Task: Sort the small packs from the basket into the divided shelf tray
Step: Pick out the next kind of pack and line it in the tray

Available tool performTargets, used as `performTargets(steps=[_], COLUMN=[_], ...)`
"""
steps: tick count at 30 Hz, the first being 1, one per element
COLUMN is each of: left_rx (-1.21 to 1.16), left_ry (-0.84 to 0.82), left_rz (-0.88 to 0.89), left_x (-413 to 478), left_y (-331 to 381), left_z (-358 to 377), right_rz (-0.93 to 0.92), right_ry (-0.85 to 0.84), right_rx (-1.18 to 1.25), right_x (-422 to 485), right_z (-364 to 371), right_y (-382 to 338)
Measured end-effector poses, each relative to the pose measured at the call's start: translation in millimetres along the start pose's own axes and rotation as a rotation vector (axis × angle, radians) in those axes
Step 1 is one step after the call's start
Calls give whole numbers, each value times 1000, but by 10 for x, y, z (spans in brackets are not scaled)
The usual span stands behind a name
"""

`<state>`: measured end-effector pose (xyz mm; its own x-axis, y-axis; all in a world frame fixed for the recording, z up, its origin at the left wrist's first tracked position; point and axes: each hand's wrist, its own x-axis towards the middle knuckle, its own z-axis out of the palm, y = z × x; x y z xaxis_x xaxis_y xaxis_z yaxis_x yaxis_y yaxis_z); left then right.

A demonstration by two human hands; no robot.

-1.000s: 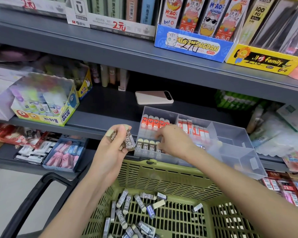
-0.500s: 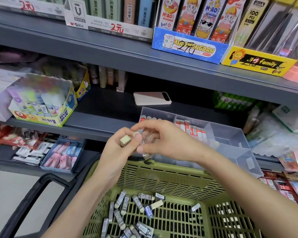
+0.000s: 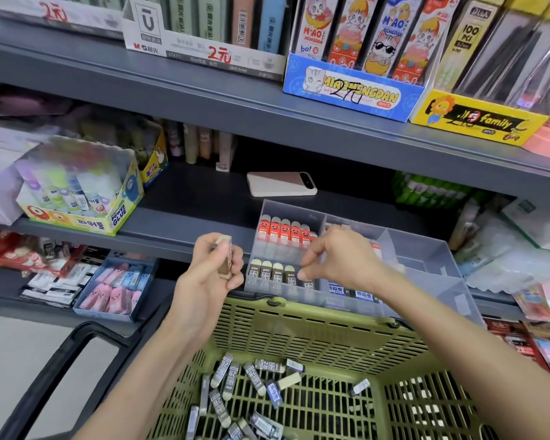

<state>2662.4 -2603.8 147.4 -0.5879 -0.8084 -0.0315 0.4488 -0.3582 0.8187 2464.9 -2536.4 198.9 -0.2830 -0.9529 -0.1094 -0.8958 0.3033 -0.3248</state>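
One pack (image 3: 224, 260) gripped in left fingers (image 3: 204, 247); right fingers (image 3: 310, 254) curled at tray (image 3: 426, 249).

The right hand (image 3: 340, 258) covers the middle cells of the divided tray (image 3: 426, 249), and whether its fingers (image 3: 308, 272) pinch anything cannot be told. How many packs (image 3: 225, 258) the left hand (image 3: 207, 281) grips is unclear. The basket (image 3: 315, 331) runs off the bottom edge.

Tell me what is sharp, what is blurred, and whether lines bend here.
Head view: the clear divided plastic tray and small grey packs in the green slotted basket look sharp; the colourful glue carton is soft; the grey shelf edge slants, unbowed.
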Motion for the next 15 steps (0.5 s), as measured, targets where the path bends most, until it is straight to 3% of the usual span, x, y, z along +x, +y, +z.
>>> performTargets(steps=[5,9,13,15], left_rx=[32,216,411,461], left_ry=[29,75,88,96], left_rz=[19,86,158,189], left_x=[21,39,24,19], left_y=[-8,3,-2,1], left_z=[-34,-41,-32,-22], right_rz=[-241,-270,-255,-197], right_ry=[2,-60,23,76], right_rx=[-515,-702,-601,-235], right_x=[8,-18,-66,-115], right_z=[27,0,-124,-189], right_y=[-11,46,-6,-81])
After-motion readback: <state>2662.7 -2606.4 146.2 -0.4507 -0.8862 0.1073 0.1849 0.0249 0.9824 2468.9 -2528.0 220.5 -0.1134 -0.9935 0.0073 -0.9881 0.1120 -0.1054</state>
